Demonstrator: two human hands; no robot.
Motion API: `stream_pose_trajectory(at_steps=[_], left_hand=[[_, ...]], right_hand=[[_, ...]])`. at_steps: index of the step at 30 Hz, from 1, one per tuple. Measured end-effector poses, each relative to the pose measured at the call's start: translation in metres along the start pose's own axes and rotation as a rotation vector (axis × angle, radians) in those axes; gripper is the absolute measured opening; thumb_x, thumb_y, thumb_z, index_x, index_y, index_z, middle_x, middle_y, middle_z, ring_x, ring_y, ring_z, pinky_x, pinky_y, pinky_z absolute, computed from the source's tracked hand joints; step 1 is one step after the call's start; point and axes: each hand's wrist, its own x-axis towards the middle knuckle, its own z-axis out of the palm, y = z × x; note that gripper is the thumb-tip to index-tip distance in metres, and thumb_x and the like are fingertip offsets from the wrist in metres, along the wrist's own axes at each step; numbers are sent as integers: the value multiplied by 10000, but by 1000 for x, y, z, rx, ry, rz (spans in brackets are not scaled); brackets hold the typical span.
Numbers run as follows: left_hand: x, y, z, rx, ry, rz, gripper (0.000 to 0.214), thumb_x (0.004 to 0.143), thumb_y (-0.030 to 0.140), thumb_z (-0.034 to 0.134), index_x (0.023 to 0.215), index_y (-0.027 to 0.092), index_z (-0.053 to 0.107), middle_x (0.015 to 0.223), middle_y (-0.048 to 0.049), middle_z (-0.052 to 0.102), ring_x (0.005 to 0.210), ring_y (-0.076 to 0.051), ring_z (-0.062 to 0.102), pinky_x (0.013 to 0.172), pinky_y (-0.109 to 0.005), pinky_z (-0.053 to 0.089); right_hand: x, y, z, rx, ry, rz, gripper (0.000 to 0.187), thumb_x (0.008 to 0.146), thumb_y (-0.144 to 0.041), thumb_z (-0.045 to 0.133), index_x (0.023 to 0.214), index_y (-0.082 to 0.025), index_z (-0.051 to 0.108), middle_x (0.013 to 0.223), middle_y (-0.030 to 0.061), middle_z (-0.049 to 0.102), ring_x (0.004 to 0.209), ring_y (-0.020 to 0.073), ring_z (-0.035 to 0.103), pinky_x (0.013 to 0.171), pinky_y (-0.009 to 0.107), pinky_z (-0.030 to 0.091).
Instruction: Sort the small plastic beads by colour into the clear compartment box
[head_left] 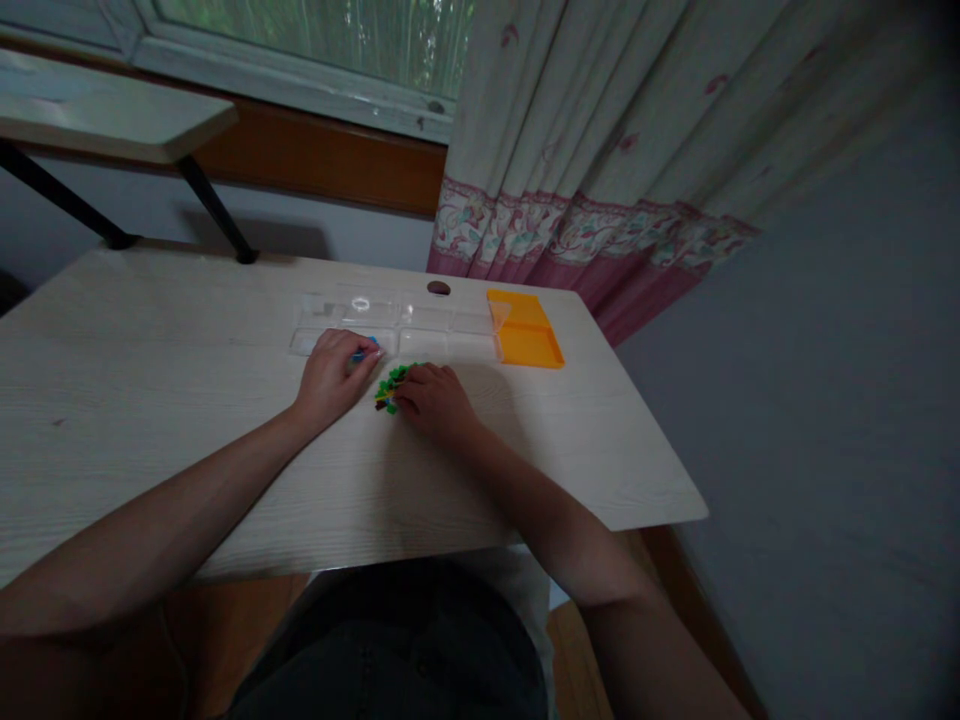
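- My left hand (337,368) sits just in front of the clear divided plastic tray (424,345), thumb and fingers brought nearly together around a small blue piece (364,351), of which only bits show past my fingers
- My right hand (436,398) is curled palm down at the pile of small green pieces (391,384), fingertips touching its right side; whether they have hold of any one piece I cannot tell
- The pile lies on the pale wood-grain tabletop (187,400), between my hands and nearer to me than the tray, with some yellow and dark brown bits among the green
- To the right of the tray, touching or overlapping its end, is an orange plastic tray (531,345)
- These pieces look like plastic to me – light, stiff, probably a bit slick, not easily broken
- Being so small, they suit a fingertip pinch across opposite edges – light pressure, one at a time, lest neighbours scatter
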Motion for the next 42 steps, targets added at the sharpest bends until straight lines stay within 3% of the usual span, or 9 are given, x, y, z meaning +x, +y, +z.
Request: stream_pose_trajectory(at_steps=[4,13,18,28,34,42], left_hand=[[1,-4,-2,31,45,-52,221,924,387,574,916,193,681,928,-70,701,950,-251,592,910,-408,438],[2,-18,-3,129,129,-134,252,895,428,603,948,215,728,949,-75,644,1049,-295,535,982,-478,391],[2,-22,-2,145,128,-142,282,910,440,588,931,206,743,922,-72,621,1021,-276,527,976,-464,386],[3,-26,-1,125,131,-164,274,905,428,575,928,210,739,933,-80,617,1020,-286,519,989,-484,374],[3,-16,-3,113,103,-62,278,938,401,545,977,208,741,946,-81,629,1024,-272,529,972,-470,392],[-3,15,-5,30,-131,225,319,944,400,553,1159,210,690,1045,-94,679,1049,-261,565,989,-446,413]], right_hand=[[1,10,2,113,40,38,157,935,-243,616,968,-206,766,1000,72,684,951,187,581,845,309,401],[6,34,2,462,272,189,69,855,-209,713,868,-191,779,813,26,649,784,139,584,767,265,464],[7,35,-1,569,305,275,57,842,-239,729,840,-205,775,813,18,660,774,132,581,760,274,466],[7,35,-5,641,279,308,88,845,-265,717,858,-216,788,857,28,706,824,142,623,778,281,480],[7,37,-4,692,281,317,93,846,-266,711,866,-223,790,870,34,719,869,155,644,820,294,488],[7,32,-3,796,248,381,130,844,-316,707,864,-207,775,859,20,717,809,135,648,768,271,498]])
